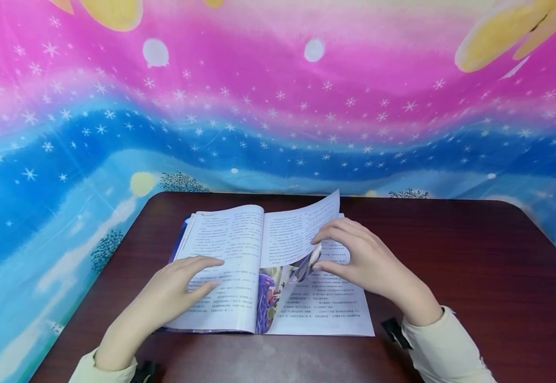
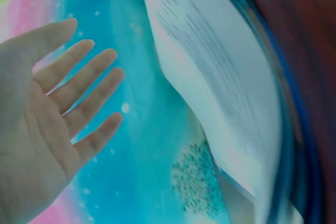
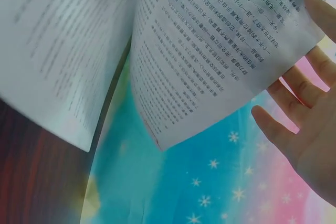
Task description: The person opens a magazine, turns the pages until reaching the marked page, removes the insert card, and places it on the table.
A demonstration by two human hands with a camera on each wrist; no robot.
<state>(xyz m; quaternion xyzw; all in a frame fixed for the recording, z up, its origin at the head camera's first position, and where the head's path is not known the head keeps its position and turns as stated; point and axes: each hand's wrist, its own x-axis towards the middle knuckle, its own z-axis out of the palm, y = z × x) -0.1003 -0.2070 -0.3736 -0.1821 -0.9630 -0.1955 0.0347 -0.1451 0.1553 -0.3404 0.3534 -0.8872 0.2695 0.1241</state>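
Right-hand grip (image 1: 364,260) pinches white printed paper leaf (image 1: 284,234), probably mid-turn, next needing sweep toward nine o'clock; left hand (image 1: 174,287) relaxed, empty.

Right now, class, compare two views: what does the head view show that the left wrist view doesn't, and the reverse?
Only the head view shows the right hand holding a lifted page, the purple picture below it, and the pale sleeves.

Only the left wrist view shows the left palm; the head view has the back of that hand.

Both show the left hand, the book with printed text, the table and the patterned backdrop.
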